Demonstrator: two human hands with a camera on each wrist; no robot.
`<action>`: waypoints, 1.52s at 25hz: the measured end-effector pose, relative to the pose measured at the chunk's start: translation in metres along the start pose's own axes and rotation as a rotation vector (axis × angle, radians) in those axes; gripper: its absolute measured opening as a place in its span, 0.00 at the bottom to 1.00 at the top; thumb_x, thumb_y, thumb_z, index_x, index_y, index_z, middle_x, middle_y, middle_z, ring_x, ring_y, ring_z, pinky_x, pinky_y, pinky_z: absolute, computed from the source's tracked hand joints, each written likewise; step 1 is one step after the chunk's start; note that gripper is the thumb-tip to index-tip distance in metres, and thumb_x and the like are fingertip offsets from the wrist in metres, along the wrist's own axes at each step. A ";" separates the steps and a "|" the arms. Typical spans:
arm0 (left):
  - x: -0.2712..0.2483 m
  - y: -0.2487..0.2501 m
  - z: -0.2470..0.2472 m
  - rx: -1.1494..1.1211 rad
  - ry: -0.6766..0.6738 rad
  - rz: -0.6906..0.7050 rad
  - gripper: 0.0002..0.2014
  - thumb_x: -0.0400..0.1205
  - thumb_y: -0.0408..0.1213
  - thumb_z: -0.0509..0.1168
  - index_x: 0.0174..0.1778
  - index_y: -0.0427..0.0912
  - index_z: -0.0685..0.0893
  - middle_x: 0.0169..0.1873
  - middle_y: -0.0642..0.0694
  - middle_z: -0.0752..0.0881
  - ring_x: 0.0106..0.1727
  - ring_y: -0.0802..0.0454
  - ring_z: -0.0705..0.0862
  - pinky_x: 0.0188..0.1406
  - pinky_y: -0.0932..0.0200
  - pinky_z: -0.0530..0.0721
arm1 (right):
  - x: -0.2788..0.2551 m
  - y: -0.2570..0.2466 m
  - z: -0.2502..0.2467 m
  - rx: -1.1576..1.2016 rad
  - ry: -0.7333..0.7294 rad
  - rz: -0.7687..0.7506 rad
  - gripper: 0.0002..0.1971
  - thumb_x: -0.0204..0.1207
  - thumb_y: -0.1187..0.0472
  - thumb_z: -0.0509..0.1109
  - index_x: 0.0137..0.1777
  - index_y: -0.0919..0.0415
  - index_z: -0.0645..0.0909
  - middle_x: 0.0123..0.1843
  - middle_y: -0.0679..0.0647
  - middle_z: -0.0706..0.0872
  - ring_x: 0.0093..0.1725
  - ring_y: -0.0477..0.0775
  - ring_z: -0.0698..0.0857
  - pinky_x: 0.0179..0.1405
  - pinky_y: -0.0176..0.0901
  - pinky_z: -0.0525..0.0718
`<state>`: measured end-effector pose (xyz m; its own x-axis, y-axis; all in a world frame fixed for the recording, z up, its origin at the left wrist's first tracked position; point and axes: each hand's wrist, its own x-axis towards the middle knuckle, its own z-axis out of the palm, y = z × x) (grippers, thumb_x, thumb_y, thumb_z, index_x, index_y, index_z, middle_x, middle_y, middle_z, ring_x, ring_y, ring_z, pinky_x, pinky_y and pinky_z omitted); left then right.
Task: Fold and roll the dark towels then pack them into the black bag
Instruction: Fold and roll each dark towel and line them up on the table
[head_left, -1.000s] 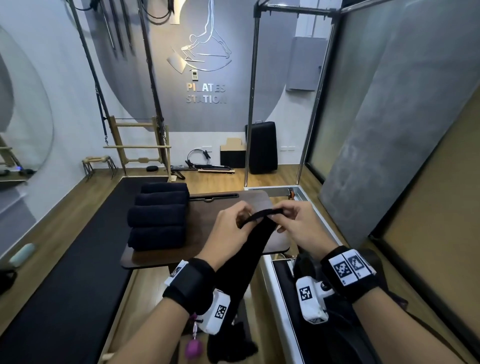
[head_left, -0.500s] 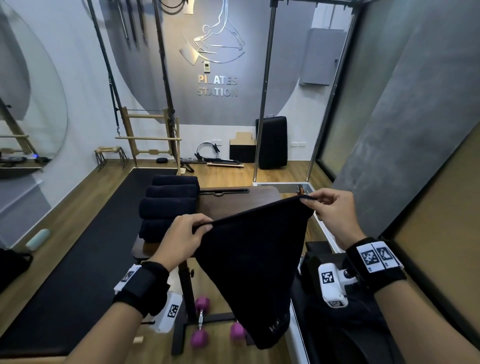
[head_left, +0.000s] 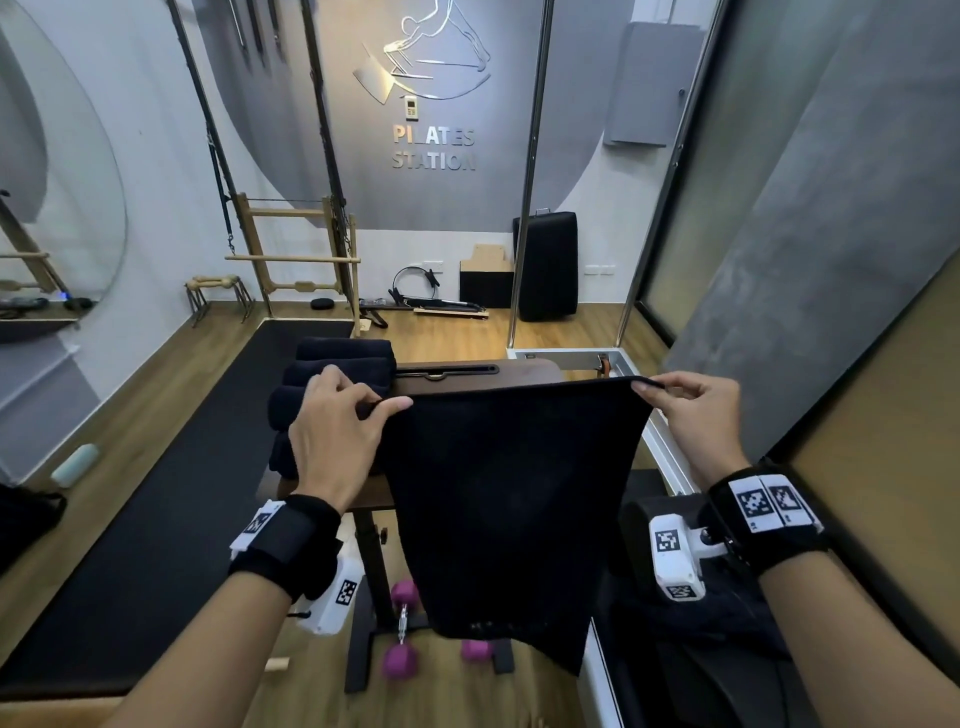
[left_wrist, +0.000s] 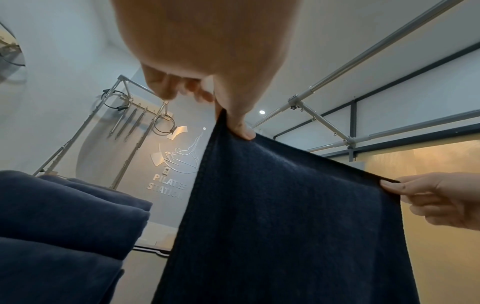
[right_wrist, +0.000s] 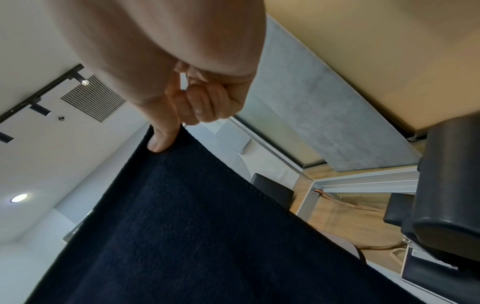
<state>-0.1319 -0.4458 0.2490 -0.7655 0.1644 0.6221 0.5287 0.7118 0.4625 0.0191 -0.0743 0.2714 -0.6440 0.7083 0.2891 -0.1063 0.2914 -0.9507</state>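
A dark navy towel (head_left: 511, 499) hangs spread flat in the air in front of the small brown table (head_left: 524, 375). My left hand (head_left: 363, 410) pinches its top left corner and my right hand (head_left: 654, 387) pinches its top right corner, so the top edge is taut. The left wrist view shows the towel (left_wrist: 298, 216) under my left thumb and fingers (left_wrist: 241, 127), with the right hand (left_wrist: 405, 191) at the far corner. My right thumb (right_wrist: 162, 139) presses the towel (right_wrist: 207, 236) corner. Several rolled dark towels (head_left: 332, 374) lie stacked on the table's left side. No black bag is identifiable.
A black mat (head_left: 171, 493) covers the floor on the left. Purple dumbbells (head_left: 402, 623) lie by the table's stand (head_left: 369, 571). A metal frame (head_left: 535, 171) and a black padded machine (head_left: 691, 623) stand on the right. Exercise gear sits along the far wall.
My hands have moved apart, from bunched together at the towel's edge to its two top corners. The towel has gone from a narrow hanging strip to a wide flat sheet.
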 end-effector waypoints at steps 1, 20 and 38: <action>0.004 0.003 0.003 -0.003 0.017 -0.032 0.18 0.78 0.64 0.76 0.36 0.52 0.89 0.34 0.56 0.79 0.39 0.55 0.80 0.28 0.58 0.70 | 0.005 0.003 0.003 0.020 0.003 0.025 0.08 0.72 0.61 0.87 0.45 0.64 0.92 0.28 0.61 0.87 0.26 0.49 0.81 0.28 0.40 0.81; 0.154 -0.024 0.264 -0.537 -0.057 -0.698 0.06 0.87 0.38 0.73 0.48 0.42 0.85 0.44 0.38 0.90 0.43 0.51 0.94 0.26 0.51 0.92 | 0.221 0.159 0.136 0.291 -0.074 0.510 0.05 0.86 0.65 0.72 0.58 0.66 0.82 0.44 0.75 0.92 0.45 0.73 0.94 0.48 0.56 0.94; 0.151 -0.064 0.366 -0.260 -0.310 -0.682 0.27 0.90 0.24 0.57 0.87 0.38 0.64 0.80 0.40 0.71 0.78 0.48 0.78 0.73 0.55 0.75 | 0.279 0.241 0.192 0.181 -0.241 0.704 0.26 0.87 0.74 0.68 0.83 0.62 0.73 0.54 0.72 0.92 0.56 0.74 0.92 0.62 0.61 0.91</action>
<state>-0.4151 -0.2164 0.0820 -0.9985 -0.0403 -0.0380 -0.0539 0.5479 0.8348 -0.3318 0.0701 0.1019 -0.7511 0.5219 -0.4042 0.2813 -0.3009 -0.9112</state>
